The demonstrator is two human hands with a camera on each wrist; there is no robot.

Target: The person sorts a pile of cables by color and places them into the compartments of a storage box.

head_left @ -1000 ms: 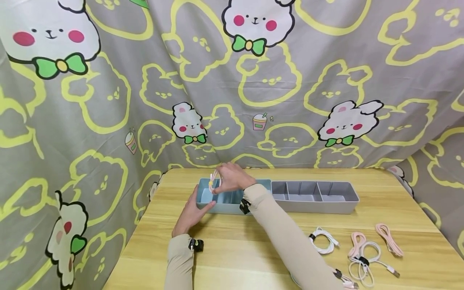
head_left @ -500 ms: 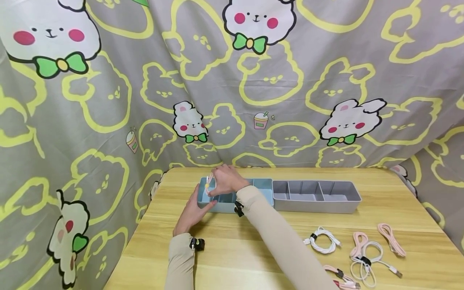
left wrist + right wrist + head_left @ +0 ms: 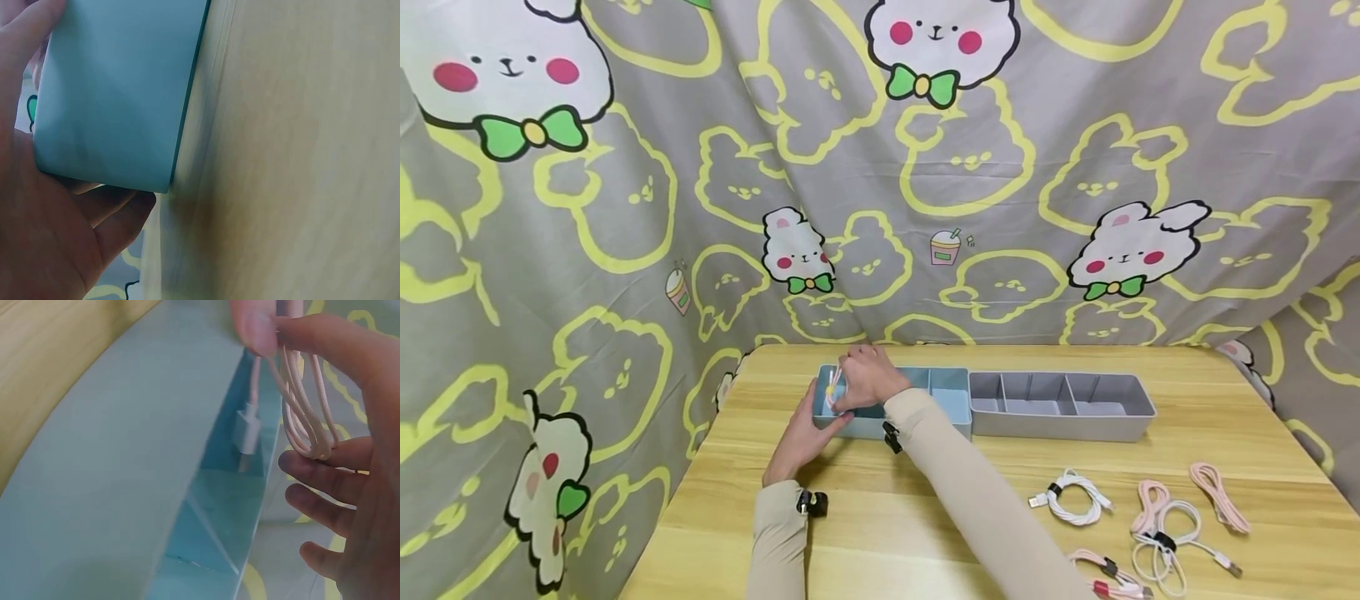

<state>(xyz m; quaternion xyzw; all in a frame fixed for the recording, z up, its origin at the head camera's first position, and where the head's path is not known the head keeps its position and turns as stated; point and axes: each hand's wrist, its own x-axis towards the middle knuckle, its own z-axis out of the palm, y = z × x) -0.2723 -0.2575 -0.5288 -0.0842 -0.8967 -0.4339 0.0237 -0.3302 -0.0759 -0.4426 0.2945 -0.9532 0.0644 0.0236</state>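
My right hand [image 3: 871, 379] pinches a coiled pink cable [image 3: 300, 406] between thumb and fingers over the left end compartment of a light blue divided storage box [image 3: 880, 429]. A white USB plug [image 3: 248, 431] dangles from the coil, overlapping the compartment in the right wrist view. A yellow spot shows on the coil in the head view. My left hand [image 3: 801, 442] grips the box's left end, with the thumb along the front wall and fingers around the end, as the left wrist view shows against the blue wall [image 3: 119, 94].
A grey divided box [image 3: 1063, 427] adjoins the blue box on the right. Nearer on the wooden table lie a coiled white cable [image 3: 1073, 521], a pink cable [image 3: 1219, 497], another white cable [image 3: 1165, 542] overlapping a pink one [image 3: 1150, 504], and a bundle with a red part [image 3: 1101, 587].
My right hand has moved a little left and down with the pink cable, closer to the end compartment. The left hand keeps its grip on the box. The head view has shifted slightly.
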